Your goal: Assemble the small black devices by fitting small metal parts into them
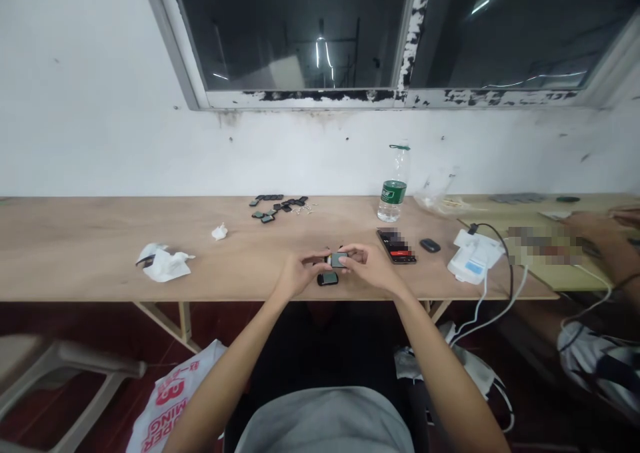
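Grey-green rectangular block [339,260], small and held just above the table edge, pinched between the fingertips of both hands. Left hand [300,273]: fingers curled and closed on the block's left end, where an orange-red sliver [330,259] shows; what this sliver is cannot be made out. Right hand [367,268]: fingers bent over the block's right end and top, hiding its edges and part of its face. Directly below the hands, a dark piece with a green face [328,279] lies on the plywood table [90,266], close to the front edge and partly shaded by them. To the right lie a phone [396,246], its screen blurred, a black oval case [430,245], and white packaging [473,256] with cables. Farther left, crumpled tissue [167,263]. Beyond the hands, a scatter of small dark tiles [277,207] and a plastic water bottle [393,185] stand near the wall. At far right, a co-worker's hand [590,226] rests over a pale green board [560,279], its contents obscured by a blurred patch. Behind everything, a white wall and dark window [295,33].
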`<action>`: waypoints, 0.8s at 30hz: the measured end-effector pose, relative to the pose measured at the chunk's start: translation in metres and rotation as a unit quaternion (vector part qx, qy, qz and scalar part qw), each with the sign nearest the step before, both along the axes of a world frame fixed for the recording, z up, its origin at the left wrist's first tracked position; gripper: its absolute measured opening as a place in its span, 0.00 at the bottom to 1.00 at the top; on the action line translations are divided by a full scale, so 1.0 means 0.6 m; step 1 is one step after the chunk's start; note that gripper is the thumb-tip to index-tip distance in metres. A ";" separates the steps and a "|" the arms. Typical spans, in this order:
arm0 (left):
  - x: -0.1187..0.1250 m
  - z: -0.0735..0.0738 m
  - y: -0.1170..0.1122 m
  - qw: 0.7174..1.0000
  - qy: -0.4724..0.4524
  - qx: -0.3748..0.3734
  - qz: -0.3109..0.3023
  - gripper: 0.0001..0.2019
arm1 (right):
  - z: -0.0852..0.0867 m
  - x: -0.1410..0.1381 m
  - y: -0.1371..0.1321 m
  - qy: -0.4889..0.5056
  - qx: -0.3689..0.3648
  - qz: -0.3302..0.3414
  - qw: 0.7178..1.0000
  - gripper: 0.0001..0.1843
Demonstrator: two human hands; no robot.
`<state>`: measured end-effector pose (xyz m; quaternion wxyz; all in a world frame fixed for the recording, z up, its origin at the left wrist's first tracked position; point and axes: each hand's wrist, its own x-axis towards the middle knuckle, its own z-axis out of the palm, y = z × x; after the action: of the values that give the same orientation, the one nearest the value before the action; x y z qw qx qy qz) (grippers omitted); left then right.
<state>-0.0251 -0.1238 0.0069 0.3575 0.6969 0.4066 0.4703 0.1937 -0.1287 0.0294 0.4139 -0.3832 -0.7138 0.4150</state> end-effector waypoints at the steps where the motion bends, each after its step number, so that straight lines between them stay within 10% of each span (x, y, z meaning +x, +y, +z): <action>1: 0.001 -0.001 0.001 1.000 -0.015 -0.020 0.000 0.19 | 0.000 -0.001 -0.001 -0.003 -0.002 0.003 1.000 0.19; 12: -0.006 0.008 0.001 0.997 0.029 -0.055 -0.044 0.18 | -0.022 0.013 0.019 -0.065 -0.011 -0.001 0.998 0.15; 24: -0.146 0.040 0.036 0.962 0.269 -0.020 0.052 0.19 | -0.063 0.091 0.054 -0.174 -0.040 -0.076 0.981 0.11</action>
<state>-0.1128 -0.1023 0.0308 0.2238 0.7684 0.5326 0.2754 0.2481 -0.0960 -0.0085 0.2973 -0.5189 -0.7268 0.3378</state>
